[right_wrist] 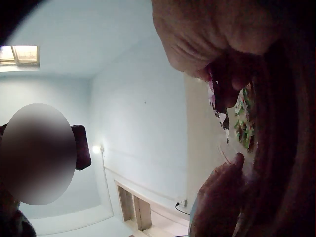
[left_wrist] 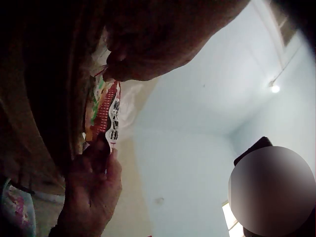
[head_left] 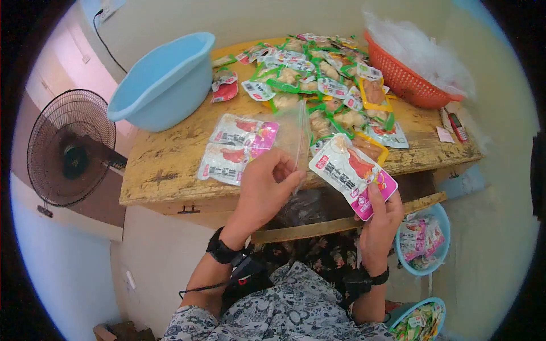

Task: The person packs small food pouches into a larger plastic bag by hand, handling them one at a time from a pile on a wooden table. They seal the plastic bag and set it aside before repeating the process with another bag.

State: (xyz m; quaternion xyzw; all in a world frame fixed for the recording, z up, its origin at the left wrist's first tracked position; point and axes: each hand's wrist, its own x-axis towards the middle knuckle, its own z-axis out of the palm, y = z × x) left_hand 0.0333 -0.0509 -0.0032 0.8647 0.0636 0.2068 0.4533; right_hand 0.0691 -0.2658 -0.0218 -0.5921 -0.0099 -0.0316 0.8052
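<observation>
Packet (head_left: pixel 348 169) juts from right hand (head_left: pixel 381 224) fingers; left hand (head_left: pixel 263 190) pinches clear bag (head_left: pixel 293 133).

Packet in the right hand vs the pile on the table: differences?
The packet in the right hand is pink and white, held up off the table; the piled packets are mostly green-edged, lying overlapped on the table. Both are flat printed pouches.

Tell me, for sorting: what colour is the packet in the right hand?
White packet with a magenta end and red picture, clearest in the head view.
</observation>
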